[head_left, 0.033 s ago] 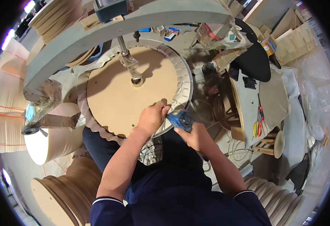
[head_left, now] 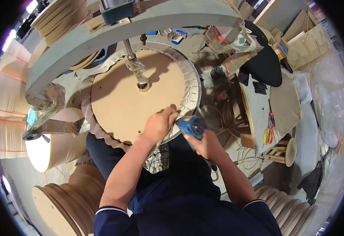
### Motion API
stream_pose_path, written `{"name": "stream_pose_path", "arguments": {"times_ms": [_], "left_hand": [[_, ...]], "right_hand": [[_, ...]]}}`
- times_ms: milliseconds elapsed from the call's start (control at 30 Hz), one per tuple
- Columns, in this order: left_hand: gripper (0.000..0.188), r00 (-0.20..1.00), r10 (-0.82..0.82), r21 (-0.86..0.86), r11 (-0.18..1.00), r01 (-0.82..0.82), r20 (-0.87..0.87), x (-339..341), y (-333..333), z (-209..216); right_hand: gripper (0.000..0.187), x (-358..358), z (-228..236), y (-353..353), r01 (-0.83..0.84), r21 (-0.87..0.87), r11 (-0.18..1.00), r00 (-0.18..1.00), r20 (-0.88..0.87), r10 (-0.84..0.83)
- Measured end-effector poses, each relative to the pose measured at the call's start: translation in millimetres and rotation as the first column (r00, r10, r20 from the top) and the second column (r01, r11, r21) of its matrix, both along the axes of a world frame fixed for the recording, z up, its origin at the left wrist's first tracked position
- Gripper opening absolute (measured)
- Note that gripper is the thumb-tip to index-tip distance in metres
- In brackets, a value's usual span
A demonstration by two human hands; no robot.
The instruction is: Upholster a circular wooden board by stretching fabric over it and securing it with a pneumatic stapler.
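Note:
A large round wooden disc lies flat on a machine, with a metal spindle standing in its centre hole. A ribbed silver strip runs around the disc's right rim. My left hand presses its fingers on the disc's near right edge, against the strip. Just to the right, my right hand grips a blue hand-held power tool, whose nose points at the rim beside my left fingers. The tool's tip is hidden by my hands.
A grey curved machine arm arches over the disc. Stacks of wooden discs stand at the lower left, upper left and lower right. A paper roll sits left. A cluttered bench at the right holds scissors and a black cushion.

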State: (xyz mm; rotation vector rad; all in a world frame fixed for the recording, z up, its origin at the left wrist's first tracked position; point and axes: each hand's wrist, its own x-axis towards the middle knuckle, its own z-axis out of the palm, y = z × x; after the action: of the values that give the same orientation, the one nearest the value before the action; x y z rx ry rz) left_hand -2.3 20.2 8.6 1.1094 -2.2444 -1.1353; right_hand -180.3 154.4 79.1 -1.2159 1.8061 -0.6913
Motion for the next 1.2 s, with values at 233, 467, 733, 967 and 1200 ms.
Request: {"name": "stream_pose_path", "arguments": {"times_ms": [233,467,733,967,1200], "left_hand": [[0.034,0.899,-0.424,0.037,0.906,0.422,0.111,38.8,-4.1,17.8],[0.023,0.913,-0.299,-0.036,0.946,0.321,0.278,25.6,-8.5,6.3],[0.028,0.993,-0.090,-0.011,0.996,0.091,0.080,13.5,-9.5,-3.3],[0.027,0.990,0.021,0.050,0.998,-0.028,0.140,-0.7,-6.3,1.3],[0.043,0.877,-0.456,0.032,0.889,0.456,0.153,33.0,-1.2,24.7]], "right_hand": [[0.038,-9.3,13.6,32.3,0.148,0.290,0.946,0.978,0.097,-0.183],[0.038,2.5,15.5,20.6,-0.045,0.207,0.977,0.995,-0.077,0.062],[0.040,10.9,3.5,5.1,-0.027,0.109,0.994,1.000,-0.001,0.027],[0.039,5.7,4.0,0.0,-0.008,0.012,1.000,0.997,-0.071,0.009],[0.035,-15.3,4.6,38.6,0.256,0.252,0.933,0.930,0.200,-0.309]]}}
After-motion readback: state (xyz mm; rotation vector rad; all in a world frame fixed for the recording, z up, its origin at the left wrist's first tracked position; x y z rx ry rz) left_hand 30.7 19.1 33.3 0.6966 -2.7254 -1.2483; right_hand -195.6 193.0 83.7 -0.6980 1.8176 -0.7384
